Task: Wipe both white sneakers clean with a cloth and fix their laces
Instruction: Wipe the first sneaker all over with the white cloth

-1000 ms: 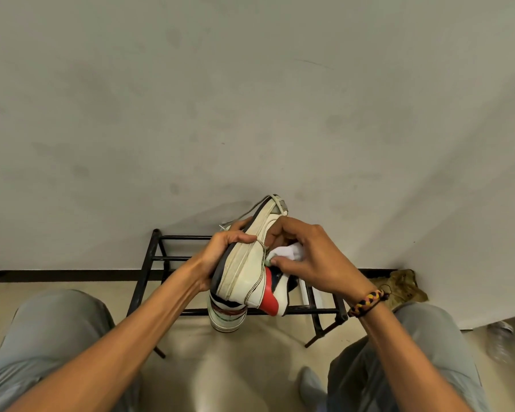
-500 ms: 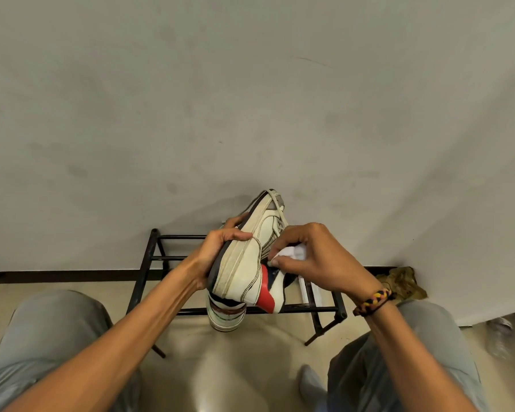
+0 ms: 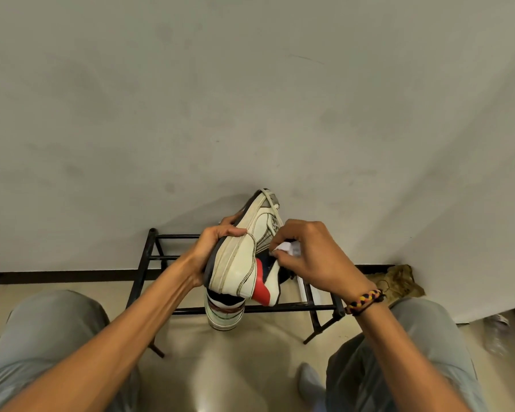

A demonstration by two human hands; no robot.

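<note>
A white sneaker point(image 3: 241, 257) with a red heel patch is held up on its side, toe pointing away from me. My left hand point(image 3: 211, 248) grips it round the sole, thumb on the white rim. My right hand point(image 3: 312, 257) pinches a small white cloth point(image 3: 286, 248) against the sneaker's tongue and laces. A loose lace point(image 3: 272, 208) runs over the toe. The second sneaker point(image 3: 223, 315) stands below on the black rack, mostly hidden by the first.
A black metal shoe rack point(image 3: 152, 257) stands against the grey wall. My knees in grey trousers flank it. A crumpled tan bag point(image 3: 402, 281) lies at the wall on the right. A clear plastic item point(image 3: 495, 334) sits far right on the floor.
The sneaker has turned so more of its white side and laces face me. My right hand with the cloth has moved up from near the heel toward the tongue.
</note>
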